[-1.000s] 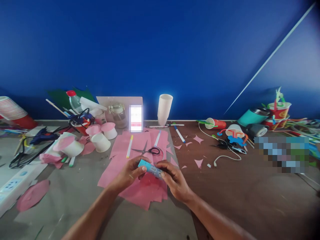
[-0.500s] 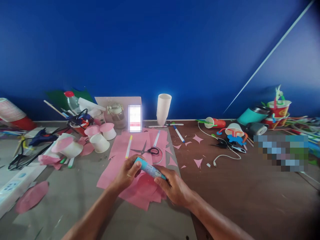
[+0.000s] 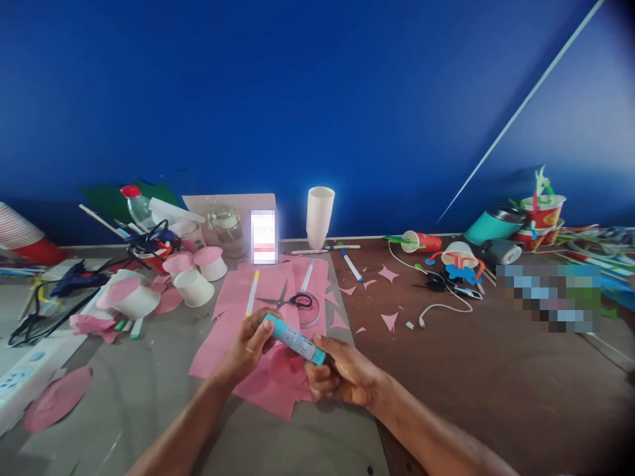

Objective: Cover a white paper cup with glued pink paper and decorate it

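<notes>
Holds a blue tube [image 3: 295,338] slantwise between both hands, over pink paper [image 3: 218,354] on the counter [image 3: 446,410]. With the left hand [image 3: 253,344], grips the left end, fingers wrapped behind and the thumb laid on the near face. With the right hand [image 3: 350,373], has hold of the other end, the thumb at the top edge and the fingers curled tight below; cannot tell how firmly. Shows printed marks on the side of the tube, too small to read.

Just beyond the hands, has scissors [image 3: 300,301] lying on the paper with blades spread, between a yellow marker [image 3: 253,293] and a pale marker [image 3: 307,276]. Farther back, has a lit screen [image 3: 264,237], blurred out, standing near a jar [image 3: 228,235], and upright white cups [image 3: 320,218], nested, close to the blue wall [image 3: 317,99].

To the left, shows pink-topped cups [image 3: 211,264], a glue gun [image 3: 77,279], a power strip [image 3: 30,373] and, nearer, a pink disc [image 3: 58,398]. To the right, shows pink scraps [image 3: 389,322], a blue marker [image 3: 351,264], a white cable [image 3: 449,306], a red cup [image 3: 426,242] on its side and a teal flask [image 3: 491,225], tilted.
</notes>
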Available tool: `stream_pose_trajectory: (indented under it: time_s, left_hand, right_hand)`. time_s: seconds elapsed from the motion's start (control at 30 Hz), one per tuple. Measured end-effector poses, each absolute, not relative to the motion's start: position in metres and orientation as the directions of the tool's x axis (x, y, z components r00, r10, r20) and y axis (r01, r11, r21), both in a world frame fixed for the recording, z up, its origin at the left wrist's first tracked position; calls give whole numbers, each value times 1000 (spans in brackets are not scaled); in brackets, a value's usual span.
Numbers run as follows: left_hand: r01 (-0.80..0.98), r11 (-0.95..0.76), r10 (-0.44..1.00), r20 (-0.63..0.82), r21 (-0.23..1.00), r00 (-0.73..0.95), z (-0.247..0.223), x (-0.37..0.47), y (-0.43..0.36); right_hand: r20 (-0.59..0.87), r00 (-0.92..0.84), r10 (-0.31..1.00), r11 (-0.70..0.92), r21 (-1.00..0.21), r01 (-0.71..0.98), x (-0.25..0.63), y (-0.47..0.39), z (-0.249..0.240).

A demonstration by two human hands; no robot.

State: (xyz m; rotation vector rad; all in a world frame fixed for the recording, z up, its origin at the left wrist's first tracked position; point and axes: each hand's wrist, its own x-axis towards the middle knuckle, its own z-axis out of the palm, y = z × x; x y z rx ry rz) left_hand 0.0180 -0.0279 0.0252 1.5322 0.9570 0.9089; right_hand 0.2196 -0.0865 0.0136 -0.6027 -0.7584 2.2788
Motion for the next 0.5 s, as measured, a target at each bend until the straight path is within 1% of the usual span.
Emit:
stream_pose_trajectory:
  time_s: [0.07, 0.17, 0.23, 0.33, 0.43, 0.5]
  left_hand:
    - [123, -117, 921, 61, 985, 384, 27, 18, -28]
    - [141, -112, 922, 50, 984, 384, 31, 19, -28]
    - [159, -108, 923, 40, 981, 382, 30, 19, -28]
    - [191, -164, 926, 85, 968, 367, 23, 20, -27]
    - [251, -315, 907, 211, 915, 365, 16, 17, -25]
    - [310, -360, 912, 262, 880, 315, 16, 9, -19]
  right_hand:
    - [-203, -689, 696, -621, -652, -435, 220, -86, 13]
    - [-255, -603, 756, -565, -721, -402, 217, -87, 14]
    - [-245, -509, 825, -463, -809, -363, 215, -88, 15]
    - [-126, -392, 911, -230, -945, -231, 214, -87, 15]
    - [-37, -379, 925, -73, -994, -82, 218, -88, 13]
    - [-10, -392, 920, -7, -1000, 9, 222, -90, 14]
